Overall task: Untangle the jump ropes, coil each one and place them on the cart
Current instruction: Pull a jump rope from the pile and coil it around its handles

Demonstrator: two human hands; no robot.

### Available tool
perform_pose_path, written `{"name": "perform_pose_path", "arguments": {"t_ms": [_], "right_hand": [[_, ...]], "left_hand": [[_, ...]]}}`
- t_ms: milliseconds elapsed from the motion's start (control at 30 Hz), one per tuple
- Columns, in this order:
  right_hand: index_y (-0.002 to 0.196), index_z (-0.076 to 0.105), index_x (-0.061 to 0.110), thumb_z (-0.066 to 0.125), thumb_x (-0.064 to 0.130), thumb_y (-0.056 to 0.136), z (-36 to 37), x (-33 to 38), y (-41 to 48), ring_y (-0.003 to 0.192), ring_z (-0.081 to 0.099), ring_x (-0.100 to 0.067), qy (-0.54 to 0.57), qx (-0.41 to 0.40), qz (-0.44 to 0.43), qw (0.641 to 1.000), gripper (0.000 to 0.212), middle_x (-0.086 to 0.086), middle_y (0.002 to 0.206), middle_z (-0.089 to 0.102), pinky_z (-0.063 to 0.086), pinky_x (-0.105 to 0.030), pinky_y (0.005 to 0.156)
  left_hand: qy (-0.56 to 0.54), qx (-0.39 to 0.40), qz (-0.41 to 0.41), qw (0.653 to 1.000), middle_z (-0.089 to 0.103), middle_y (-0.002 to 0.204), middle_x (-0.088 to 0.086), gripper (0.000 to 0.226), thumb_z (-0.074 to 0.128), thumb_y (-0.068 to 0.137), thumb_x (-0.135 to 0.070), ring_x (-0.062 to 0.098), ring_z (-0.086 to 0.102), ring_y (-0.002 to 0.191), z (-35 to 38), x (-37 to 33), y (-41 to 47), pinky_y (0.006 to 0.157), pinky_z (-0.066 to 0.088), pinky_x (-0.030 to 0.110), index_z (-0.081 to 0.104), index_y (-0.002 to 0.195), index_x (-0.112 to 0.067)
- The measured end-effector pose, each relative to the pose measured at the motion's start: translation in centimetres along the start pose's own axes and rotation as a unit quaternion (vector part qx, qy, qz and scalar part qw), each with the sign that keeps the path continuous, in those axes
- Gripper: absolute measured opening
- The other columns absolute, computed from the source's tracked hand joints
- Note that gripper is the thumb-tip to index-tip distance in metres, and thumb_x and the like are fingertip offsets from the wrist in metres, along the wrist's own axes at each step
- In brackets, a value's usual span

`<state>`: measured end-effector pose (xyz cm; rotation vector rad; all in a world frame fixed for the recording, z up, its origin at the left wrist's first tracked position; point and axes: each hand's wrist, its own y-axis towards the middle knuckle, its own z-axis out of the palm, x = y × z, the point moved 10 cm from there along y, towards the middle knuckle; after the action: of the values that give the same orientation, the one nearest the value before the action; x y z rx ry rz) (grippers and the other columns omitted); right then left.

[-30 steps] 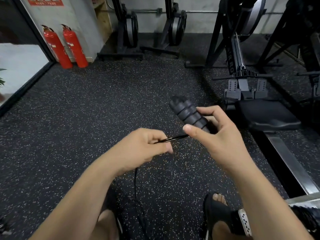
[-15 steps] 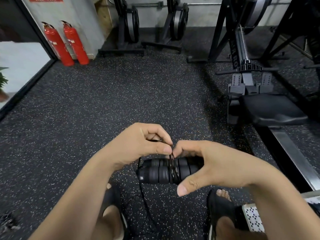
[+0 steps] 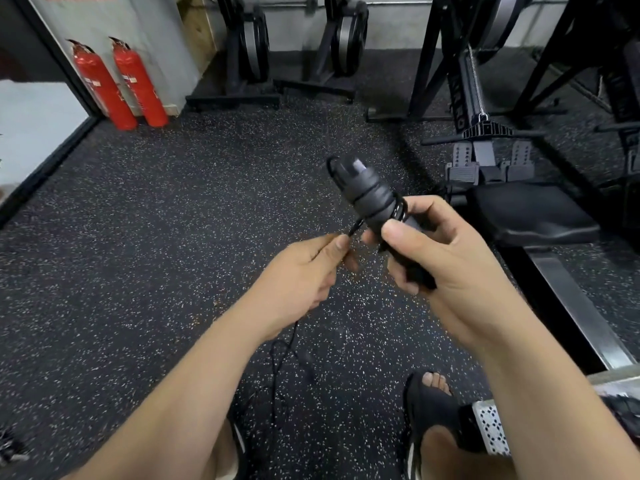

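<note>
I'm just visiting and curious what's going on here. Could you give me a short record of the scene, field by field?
Place: gym, speckled rubber floor
Right hand: grips black jump rope handles, cord wound round them
Left hand: pinches the cord beside the handles
Loose cord: trails down to the floor
Nearby: two red fire extinguishers, rowing machine

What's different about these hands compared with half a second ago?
The right hand has swung the jump rope handles from lying level and low to pointing up and away. The left hand has drawn the cord slightly aside. Both grips stayed; slack cord still trails to the floor.
</note>
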<state>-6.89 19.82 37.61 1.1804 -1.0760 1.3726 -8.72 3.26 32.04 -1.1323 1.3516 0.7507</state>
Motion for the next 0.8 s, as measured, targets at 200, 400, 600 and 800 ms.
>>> {"name": "perform_pose_path", "arguments": {"t_ms": [200,400,600,800], "right_hand": [[0.113,0.059,0.045,0.096,0.056,0.071,-2.7,0.0,-0.2,0.082,0.072,-0.006,-0.269,-0.124,-0.012,0.955,0.058,0.015,0.096,0.079,0.054,-0.036,0.077],[0.109,0.052,0.039,0.093,0.062,0.072,-1.8,-2.6,0.2,0.076,0.068,-0.011,-0.463,-0.042,0.085,0.881,0.059,0.012,0.092,0.073,0.052,-0.033,0.063],[0.100,0.057,0.036,0.096,0.062,0.067,-0.5,-5.0,-0.2,0.076,0.065,-0.013,-0.518,0.089,0.186,0.831,0.057,0.007,0.088,0.072,0.048,-0.034,0.063],[0.106,0.066,0.037,0.098,0.061,0.066,2.3,-6.6,-2.6,0.084,0.071,-0.016,-0.450,0.288,0.221,0.816,0.056,0.002,0.093,0.079,0.057,-0.047,0.088]], "left_hand": [[0.257,0.039,-0.038,0.965,0.051,0.060,-0.010,0.030,0.056,0.108,-0.048,0.014,0.046,0.055,1.6,0.9,0.1,0.058,0.039,0.035,0.070,0.095,-0.025],[0.300,0.083,-0.036,0.950,0.048,0.055,-0.014,0.024,0.064,0.103,-0.046,0.010,0.040,0.051,1.5,0.6,-0.7,0.054,0.031,0.031,0.075,0.087,-0.033],[0.299,0.101,-0.035,0.948,0.056,0.063,-0.012,0.023,0.078,0.093,-0.050,0.009,0.047,0.059,0.0,0.7,-1.5,0.062,0.035,0.032,0.076,0.080,-0.032],[0.216,0.163,-0.029,0.962,0.055,0.062,0.001,0.031,0.093,0.080,-0.043,0.018,0.044,0.060,0.4,0.4,-3.0,0.061,0.030,0.034,0.075,0.077,-0.018]]}}
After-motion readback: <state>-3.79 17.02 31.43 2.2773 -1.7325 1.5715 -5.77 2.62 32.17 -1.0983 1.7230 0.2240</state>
